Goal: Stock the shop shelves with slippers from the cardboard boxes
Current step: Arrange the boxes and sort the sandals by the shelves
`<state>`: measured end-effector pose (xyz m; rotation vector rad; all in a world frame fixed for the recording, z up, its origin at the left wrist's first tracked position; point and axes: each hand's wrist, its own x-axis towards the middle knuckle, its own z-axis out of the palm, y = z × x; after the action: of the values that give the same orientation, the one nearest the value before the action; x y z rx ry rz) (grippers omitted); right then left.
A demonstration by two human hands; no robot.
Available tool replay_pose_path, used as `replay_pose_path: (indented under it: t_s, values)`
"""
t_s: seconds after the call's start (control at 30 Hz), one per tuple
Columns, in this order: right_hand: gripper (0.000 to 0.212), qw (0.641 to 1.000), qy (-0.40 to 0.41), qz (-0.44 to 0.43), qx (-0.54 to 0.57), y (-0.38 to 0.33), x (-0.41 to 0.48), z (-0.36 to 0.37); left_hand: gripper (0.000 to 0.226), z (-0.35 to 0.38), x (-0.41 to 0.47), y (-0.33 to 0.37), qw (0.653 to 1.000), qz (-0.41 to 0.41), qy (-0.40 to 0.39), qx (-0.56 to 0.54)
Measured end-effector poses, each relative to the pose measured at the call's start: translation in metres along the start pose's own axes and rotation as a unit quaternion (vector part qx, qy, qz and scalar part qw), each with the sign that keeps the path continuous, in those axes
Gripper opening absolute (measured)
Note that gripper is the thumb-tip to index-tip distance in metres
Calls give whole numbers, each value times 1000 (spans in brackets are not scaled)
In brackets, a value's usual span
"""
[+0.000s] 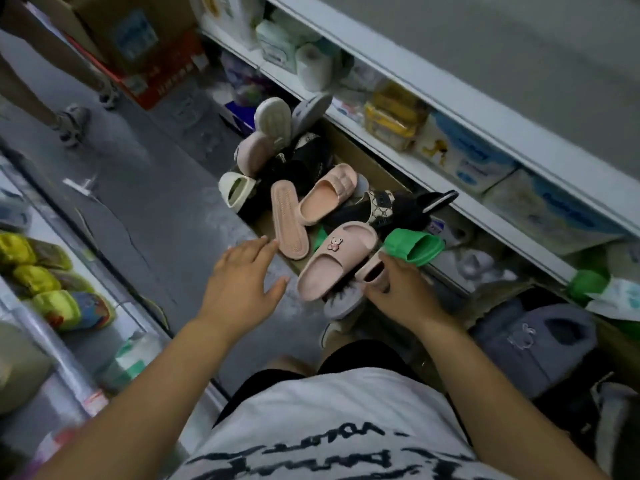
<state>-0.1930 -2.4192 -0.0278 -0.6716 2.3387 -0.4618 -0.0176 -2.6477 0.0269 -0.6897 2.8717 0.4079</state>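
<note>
Head view: noted right hand (403,289) gripping pink slipper (370,269) at near end of cardboard box (367,164), left hand (242,271) spread and empty beside box's left edge. Judged light, soft foam, bendy, not fragile; best taken across strap or heel edge.

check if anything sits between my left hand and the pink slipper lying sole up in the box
Nothing visible does. The open left hand is right beside the sole-up pink slipper; no other slipper lies between them.

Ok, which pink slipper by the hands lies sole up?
The long pink slipper nearest the left hand; its ribbed sole faces up, while the bear slipper shows its footbed.
</note>
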Motion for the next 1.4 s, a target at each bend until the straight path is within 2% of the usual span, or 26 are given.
replay_pose_path:
  t_s: [0.13, 0.3, 0.43, 0.6, 0.7, 0.87, 1.0, 1.23, 1.3, 1.4]
  values:
    - [79, 999, -24, 26, 3, -1, 38, 0, 63, 0, 62, 4, 997, 54, -47, 27]
    - [84, 995, -14, 83, 51, 3, 53, 4, 60, 24, 127, 14, 986, 106, -125, 4]
    - [84, 983, 2, 160, 85, 5, 49, 22, 58, 61, 177, 19, 956, 160, -246, 6]
    - [72, 956, 44, 253, 140, -16, 41, 51, 54, 97, 234, 25, 915, 215, -341, -5]
    - [65, 929, 92, 300, 198, -35, 43, 72, 55, 113, 263, 27, 897, 253, -363, 16]
    - [74, 880, 123, 357, 289, -56, 48, 110, 53, 140, 285, 34, 877, 273, -396, 11]
    - [83, 876, 125, 369, 286, -61, 52, 122, 58, 161, 294, 29, 865, 266, -424, 47]
    - [71, 880, 130, 357, 286, -58, 54, 118, 47, 158, 301, 29, 858, 255, -432, 108]
    - [71, 883, 122, 350, 288, -59, 51, 119, 38, 146, 300, 25, 867, 250, -416, 111]
    - [68, 890, 111, 338, 285, -61, 45, 114, 30, 125, 299, 11, 893, 201, -399, 51]
